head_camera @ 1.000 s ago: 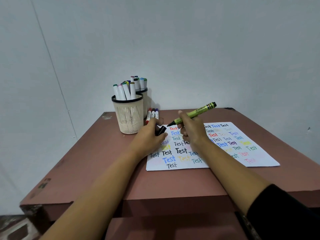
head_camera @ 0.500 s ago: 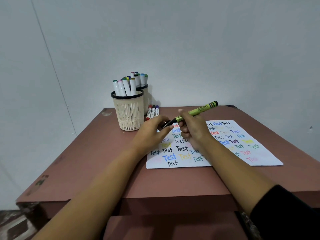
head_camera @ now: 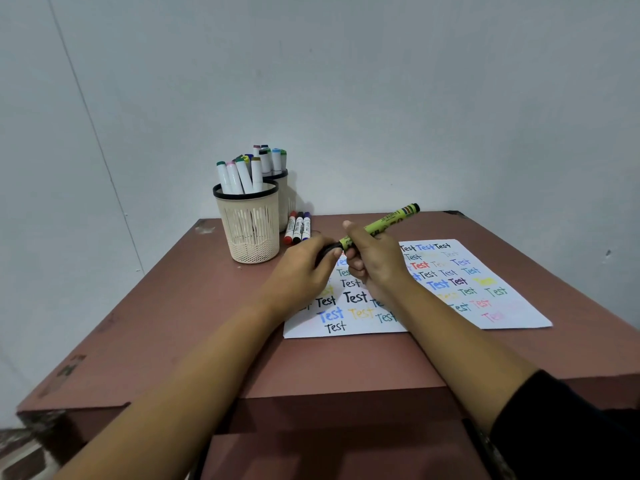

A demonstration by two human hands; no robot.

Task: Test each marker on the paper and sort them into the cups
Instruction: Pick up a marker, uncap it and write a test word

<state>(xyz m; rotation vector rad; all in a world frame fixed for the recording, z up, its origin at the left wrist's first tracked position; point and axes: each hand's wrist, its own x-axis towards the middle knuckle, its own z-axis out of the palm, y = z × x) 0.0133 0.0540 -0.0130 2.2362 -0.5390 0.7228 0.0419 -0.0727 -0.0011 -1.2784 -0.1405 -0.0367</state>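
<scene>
My right hand [head_camera: 372,261] grips a green marker [head_camera: 388,220] by its barrel, tail pointing up and to the right. My left hand [head_camera: 304,268] holds the marker's black cap [head_camera: 327,249] pushed onto its tip end, just above the paper. The white paper [head_camera: 512,306] lies on the table, covered with the word "Test" in many colours. A beige mesh cup [head_camera: 251,225] holds several white markers. A second cup [head_camera: 285,192] stands behind it, also with several markers.
Three markers [head_camera: 298,227] with red, black and purple caps lie side by side next to the cups. The reddish-brown table [head_camera: 173,317] stands in a corner of grey walls, and its front edge is near my forearms.
My left hand lifted the black cap off the paper and brought it onto the marker's tip. The right hand lowered the marker slightly toward the left hand.
</scene>
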